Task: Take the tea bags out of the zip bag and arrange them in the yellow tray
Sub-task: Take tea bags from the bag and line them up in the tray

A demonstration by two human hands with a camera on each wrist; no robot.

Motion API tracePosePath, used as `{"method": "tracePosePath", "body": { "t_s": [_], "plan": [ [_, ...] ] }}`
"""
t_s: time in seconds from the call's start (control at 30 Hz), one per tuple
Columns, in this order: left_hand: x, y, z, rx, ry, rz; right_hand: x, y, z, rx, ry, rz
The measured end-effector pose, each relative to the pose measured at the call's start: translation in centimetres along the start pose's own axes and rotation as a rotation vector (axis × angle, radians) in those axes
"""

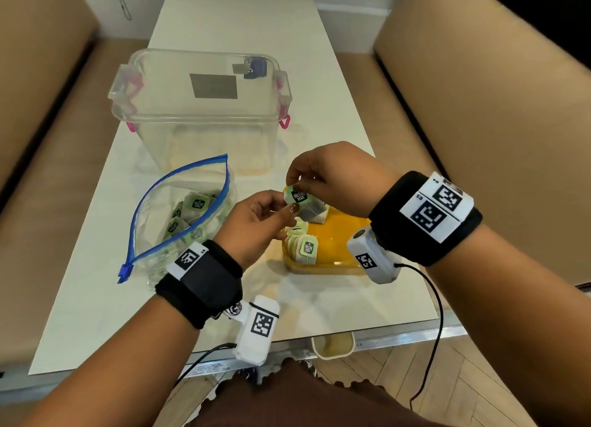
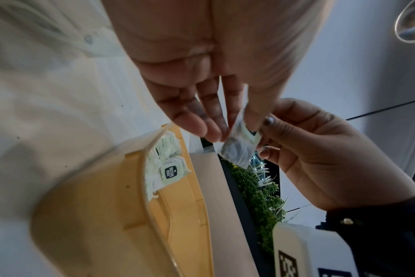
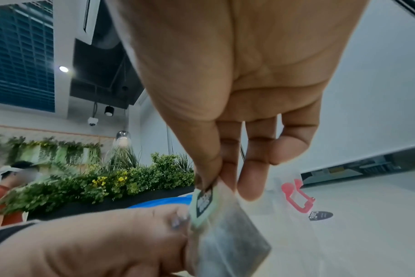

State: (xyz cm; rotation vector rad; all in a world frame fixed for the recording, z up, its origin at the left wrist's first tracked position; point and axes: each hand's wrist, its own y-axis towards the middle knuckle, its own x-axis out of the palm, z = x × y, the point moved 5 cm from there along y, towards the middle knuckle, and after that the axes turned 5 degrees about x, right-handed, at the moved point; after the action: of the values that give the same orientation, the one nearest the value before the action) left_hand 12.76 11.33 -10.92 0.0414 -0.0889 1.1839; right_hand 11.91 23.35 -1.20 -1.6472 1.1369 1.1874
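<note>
Above the far left corner of the yellow tray (image 1: 335, 231), we see one tea bag (image 1: 308, 207) held in the air between both hands. It is a flat, pale, see-through pouch with dark leaves inside and a light green paper tag printed with a black label. The left hand (image 1: 256, 225) pinches its left edge between thumb and forefinger, the other fingers loosely curled. The right hand (image 1: 329, 177) pinches the tag's upper edge with thumb and fingertips from above. In the tray's near left part a small cluster of the same tea bags (image 1: 303, 244) leans together, tags showing. To the left lies the zip bag (image 1: 179, 215), its blue-edged mouth open, with more bags inside. Beyond it stands a clear plastic box (image 1: 201, 107) on the white table (image 1: 83, 286).
</note>
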Motion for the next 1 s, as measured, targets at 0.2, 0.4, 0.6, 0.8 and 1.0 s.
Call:
{"method": "tracePosePath", "body": {
  "t_s": [0.2,0.4,0.6,0.8,1.0],
  "plan": [
    [-0.6,0.2,0.1,0.039,-0.018,0.079,0.1,-0.5,1.4,0.132,0.115,-0.010],
    [-0.8,0.6,0.0,0.061,0.083,0.071,1.5,-0.9,2.2,0.167,0.040,-0.105],
    [-0.4,0.8,0.0,0.107,0.259,0.013,0.1,-0.5,1.8,0.141,0.172,-0.007],
    [-1.2,1.1,-1.3,0.070,0.463,0.095,1.1,0.0,4.7,0.264,0.140,-0.070],
    [-1.2,0.5,-3.3,-0.134,0.546,0.037,3.7,0.8,7.7,0.389,0.073,-0.199]
  ]
}}
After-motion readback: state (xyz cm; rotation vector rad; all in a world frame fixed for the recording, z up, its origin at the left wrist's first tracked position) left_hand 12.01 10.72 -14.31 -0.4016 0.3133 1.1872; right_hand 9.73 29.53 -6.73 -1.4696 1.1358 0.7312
